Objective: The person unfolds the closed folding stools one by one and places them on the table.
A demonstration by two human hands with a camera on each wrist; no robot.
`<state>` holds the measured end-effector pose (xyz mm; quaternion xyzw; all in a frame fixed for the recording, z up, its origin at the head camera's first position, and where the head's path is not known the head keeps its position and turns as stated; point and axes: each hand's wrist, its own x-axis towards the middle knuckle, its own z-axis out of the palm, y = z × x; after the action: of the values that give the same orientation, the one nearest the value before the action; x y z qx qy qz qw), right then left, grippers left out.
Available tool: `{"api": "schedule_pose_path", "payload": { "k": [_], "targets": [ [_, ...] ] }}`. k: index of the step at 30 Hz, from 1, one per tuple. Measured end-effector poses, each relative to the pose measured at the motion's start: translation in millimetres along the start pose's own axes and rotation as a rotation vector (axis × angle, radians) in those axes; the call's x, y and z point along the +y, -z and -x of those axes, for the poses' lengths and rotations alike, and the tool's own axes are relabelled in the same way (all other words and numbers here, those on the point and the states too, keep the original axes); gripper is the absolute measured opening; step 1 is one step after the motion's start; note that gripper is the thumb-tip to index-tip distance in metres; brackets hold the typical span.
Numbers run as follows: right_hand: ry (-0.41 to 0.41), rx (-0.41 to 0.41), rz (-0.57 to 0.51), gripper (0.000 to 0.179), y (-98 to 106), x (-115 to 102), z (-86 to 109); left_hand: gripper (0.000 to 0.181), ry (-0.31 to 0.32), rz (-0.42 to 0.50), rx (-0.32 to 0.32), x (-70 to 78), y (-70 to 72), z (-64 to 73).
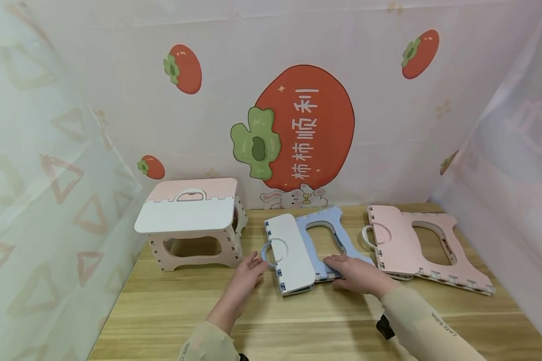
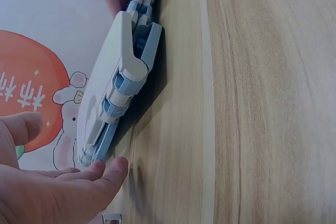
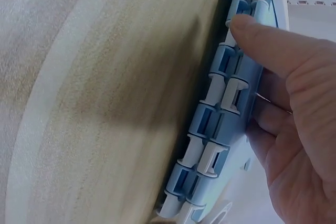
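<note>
A folded blue-and-white folding stool lies in the middle of the wooden table, its handle sticking out on the left. Beside that handle is my left hand, fingers loosely extended and thumb apart, holding nothing. In the left wrist view those fingertips come close to the stool's handle end. My right hand grips the stool's near edge on the blue part. In the right wrist view its thumb lies on the hinged edge, while the other fingers reach over the top face.
An unfolded pink-and-white stool stands at the back left. To the right lies a folded pink stool, close beside the blue one. Printed cloth walls off the table at the back and both sides.
</note>
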<state>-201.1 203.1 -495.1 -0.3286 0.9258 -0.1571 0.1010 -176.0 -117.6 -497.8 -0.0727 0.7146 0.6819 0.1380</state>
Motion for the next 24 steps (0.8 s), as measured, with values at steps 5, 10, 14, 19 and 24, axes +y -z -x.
{"api": "schedule_pose_path", "payload": {
  "k": [5, 10, 14, 19, 24],
  "targets": [
    [0.023, 0.047, 0.058, 0.052, -3.9, 0.2, -1.5, 0.079, 0.019, 0.058, -0.007, 1.0, 0.1, -1.4],
    [0.037, 0.091, 0.087, 0.047, -7.7, 0.3, -2.7, 0.072, 0.029, 0.138, -0.026, 0.7, 1.3, -4.7],
    [0.033, 0.107, 0.093, 0.044, -9.8, 0.0, -2.8, 0.067, 0.038, 0.249, -0.043, -3.0, 1.7, -10.4],
    [0.019, 0.111, 0.091, 0.042, -13.1, -0.7, -3.8, 0.062, 0.035, 0.373, -0.076, -8.1, 0.8, -15.6],
    [0.002, 0.108, 0.096, 0.042, -15.9, -1.1, -4.4, 0.056, 0.033, 0.429, -0.070, -11.8, -2.0, -21.6]
  ]
}}
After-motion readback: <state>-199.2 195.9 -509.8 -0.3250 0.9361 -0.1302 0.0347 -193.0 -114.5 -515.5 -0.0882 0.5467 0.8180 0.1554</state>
